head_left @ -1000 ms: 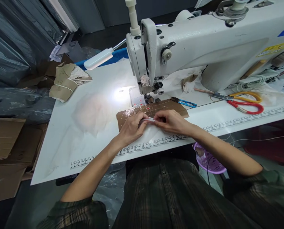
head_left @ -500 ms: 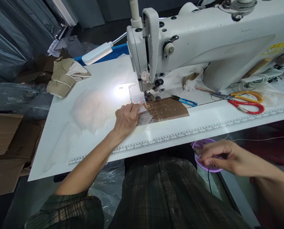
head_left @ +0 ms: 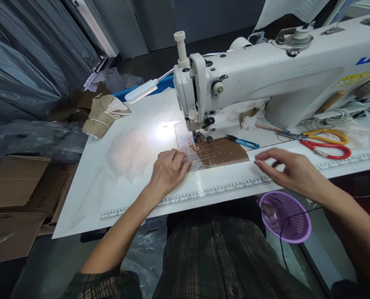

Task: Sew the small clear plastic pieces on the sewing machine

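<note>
Rising from the purple basket (head_left: 286, 216) at 5 o'clock, the right hand (head_left: 292, 172) hovers open and empty while the left hand (head_left: 169, 170) keeps flat on the clear plastic piece (head_left: 191, 160) below the needle

Lamp glare on table (head_left: 88, 182); warped edges

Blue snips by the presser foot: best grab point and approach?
Take the blue snips at the blue handle end, coming from the right with the right hand. They lie flat on the table, dark tips pointing left toward the brown sheet and needle area, handle end pointing right with bare table around it. The machine arm overhangs, so a low sideways reach looks easier than one from above.
</note>
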The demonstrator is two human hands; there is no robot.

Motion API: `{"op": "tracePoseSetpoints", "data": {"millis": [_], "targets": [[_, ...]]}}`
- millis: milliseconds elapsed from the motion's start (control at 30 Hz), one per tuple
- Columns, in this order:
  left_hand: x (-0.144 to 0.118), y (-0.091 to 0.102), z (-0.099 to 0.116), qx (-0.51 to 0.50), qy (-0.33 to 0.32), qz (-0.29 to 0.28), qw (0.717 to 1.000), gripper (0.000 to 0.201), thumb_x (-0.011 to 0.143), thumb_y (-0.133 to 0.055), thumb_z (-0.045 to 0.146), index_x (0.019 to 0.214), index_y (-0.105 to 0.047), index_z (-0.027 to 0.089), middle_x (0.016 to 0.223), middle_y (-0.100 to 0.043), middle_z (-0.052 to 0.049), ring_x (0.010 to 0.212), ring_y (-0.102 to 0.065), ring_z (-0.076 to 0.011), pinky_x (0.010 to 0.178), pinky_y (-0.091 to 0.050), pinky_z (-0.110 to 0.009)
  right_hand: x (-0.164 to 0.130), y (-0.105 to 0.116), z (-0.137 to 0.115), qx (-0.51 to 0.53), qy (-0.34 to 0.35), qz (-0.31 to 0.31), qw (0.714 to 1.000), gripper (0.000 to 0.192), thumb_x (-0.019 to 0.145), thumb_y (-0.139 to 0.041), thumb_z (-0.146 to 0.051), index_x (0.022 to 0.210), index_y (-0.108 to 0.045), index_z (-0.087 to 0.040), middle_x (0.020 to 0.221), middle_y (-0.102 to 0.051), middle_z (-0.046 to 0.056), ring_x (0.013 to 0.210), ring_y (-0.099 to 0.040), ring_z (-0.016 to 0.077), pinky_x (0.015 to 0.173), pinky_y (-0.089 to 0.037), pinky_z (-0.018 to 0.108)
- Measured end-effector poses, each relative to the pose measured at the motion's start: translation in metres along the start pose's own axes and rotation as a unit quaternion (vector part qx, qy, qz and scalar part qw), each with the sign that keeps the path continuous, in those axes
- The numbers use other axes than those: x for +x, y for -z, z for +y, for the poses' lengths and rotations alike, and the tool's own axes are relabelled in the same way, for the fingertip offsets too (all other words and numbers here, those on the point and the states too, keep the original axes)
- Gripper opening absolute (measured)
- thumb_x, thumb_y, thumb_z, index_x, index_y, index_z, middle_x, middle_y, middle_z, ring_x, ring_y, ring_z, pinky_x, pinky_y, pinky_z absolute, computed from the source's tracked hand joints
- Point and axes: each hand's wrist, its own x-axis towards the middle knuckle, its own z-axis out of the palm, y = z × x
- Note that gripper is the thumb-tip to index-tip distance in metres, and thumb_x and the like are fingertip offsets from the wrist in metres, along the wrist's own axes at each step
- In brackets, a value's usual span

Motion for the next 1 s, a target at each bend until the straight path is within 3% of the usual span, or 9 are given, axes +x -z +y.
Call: {"op": "tracePoseSetpoints", "data": {"millis": [67, 100, 233, 333, 467, 633, 733, 867, 1000], "targets": [[-0.006, 0.002, 0.007, -0.030, -0.008, -0.053, 0.998, 0.028, 0.098, -0.049, 0.040, 0.100, -0.060, 0.014, 0.093, -0.063, -0.009, 0.082, -0.059, -0.0216, 0.069, -0.051, -0.036, 0.028, -0.016, 0.005, -0.076, 0.067, 0.078, 0.992, 0.036, 0.094, -0.050, -0.045, 0.112, -0.067, -0.019, 0.112, -0.069, 0.014, 0.102, -0.063, 0.0331, 0.084, -0.052, 0.044], [-0.008, 0.002, 0.011, -0.045, -0.018, -0.071, 0.996, 0.031, 0.098, -0.049, 0.042, 0.104, -0.059, 0.013, 0.097, -0.062, -0.011, 0.085, -0.059, -0.0227, 0.071, -0.053, -0.037, 0.039, -0.025, 0.009, -0.110, 0.078, 0.088, 0.987, 0.039, 0.094, -0.050, -0.043, 0.118, -0.065, -0.016, 0.114, -0.067, 0.017, 0.107, -0.061, 0.0356, 0.088, -0.050, 0.048], [-0.003, -0.006, 0.033, -0.076, -0.082, -0.110, 0.988, 0.044, 0.097, -0.051, 0.044, 0.128, -0.050, 0.012, 0.121, -0.057, -0.018, 0.107, -0.058, -0.0293, 0.087, -0.053, -0.047, 0.057, -0.041, 0.027, -0.136, 0.109, 0.054, 0.983, 0.036, 0.094, -0.047, -0.031, 0.120, -0.066, -0.015, 0.103, -0.071, 0.015, 0.099, -0.063, 0.0332, 0.084, -0.051, 0.046], [0.016, -0.015, 0.053, -0.036, -0.128, -0.155, 0.979, 0.053, 0.098, -0.047, 0.047, 0.136, -0.046, 0.010, 0.141, -0.048, -0.023, 0.123, -0.051, -0.0357, 0.098, -0.046, -0.054, 0.047, -0.029, 0.039, -0.130, 0.113, 0.094, 0.981, 0.031, 0.093, -0.047, -0.028, 0.112, -0.069, -0.016, 0.097, -0.072, 0.012, 0.092, -0.065, 0.0304, 0.081, -0.052, 0.044], [0.058, -0.030, 0.077, 0.008, -0.147, -0.204, 0.968, 0.055, 0.102, -0.037, 0.046, 0.141, -0.043, 0.008, 0.152, -0.040, -0.020, 0.131, -0.044, -0.0357, 0.104, -0.039, -0.053, 0.026, -0.004, 0.058, -0.087, 0.071, 0.186, 0.976, 0.026, 0.090, -0.050, -0.027, 0.105, -0.070, -0.019, 0.093, -0.072, 0.010, 0.087, -0.066, 0.0276, 0.076, -0.053, 0.041], [0.111, -0.053, 0.099, 0.022, -0.106, -0.180, 0.978, 0.057, 0.101, -0.037, 0.047, 0.138, -0.047, 0.004, 0.148, -0.044, -0.022, 0.128, -0.045, -0.0371, 0.106, -0.034, -0.051, 0.009, 0.006, 0.079, -0.105, 0.016, 0.270, 0.957, 0.025, 0.088, -0.053, -0.027, 0.102, -0.071, -0.019, 0.086, -0.070, 0.009, 0.079, -0.064, 0.0257, 0.072, -0.052, 0.040], [0.126, -0.060, 0.105, 0.013, -0.081, -0.161, 0.984, 0.056, 0.101, -0.038, 0.047, 0.137, -0.047, 0.005, 0.148, -0.043, -0.022, 0.126, -0.046, -0.0371, 0.105, -0.036, -0.051, 0.000, 0.002, 0.085, -0.167, 0.005, 0.258, 0.952, 0.026, 0.089, -0.052, -0.026, 0.104, -0.072, -0.018, 0.088, -0.069, 0.010, 0.085, -0.063, 0.0272, 0.077, -0.052, 0.041], [0.114, -0.048, 0.101, -0.035, -0.091, -0.136, 0.986, 0.047, 0.102, -0.039, 0.042, 0.132, -0.051, 0.008, 0.146, -0.046, -0.020, 0.127, -0.048, -0.0346, 0.105, -0.038, -0.049, -0.009, 0.000, 0.084, -0.214, -0.012, 0.233, 0.949, 0.028, 0.091, -0.053, -0.032, 0.100, -0.075, -0.018, 0.097, -0.066, 0.015, 0.093, -0.061, 0.0316, 0.077, -0.053, 0.045], [0.074, -0.020, 0.088, -0.082, -0.129, -0.113, 0.982, 0.040, 0.100, -0.046, 0.034, 0.129, -0.052, 0.008, 0.139, -0.053, -0.019, 0.120, -0.055, -0.0325, 0.100, -0.043, -0.049, -0.003, -0.001, 0.067, -0.167, 0.011, 0.247, 0.954, 0.025, 0.092, -0.054, -0.032, 0.104, -0.073, -0.022, 0.106, -0.062, 0.015, 0.098, -0.060, 0.0323, 0.081, -0.052, 0.049]]}}
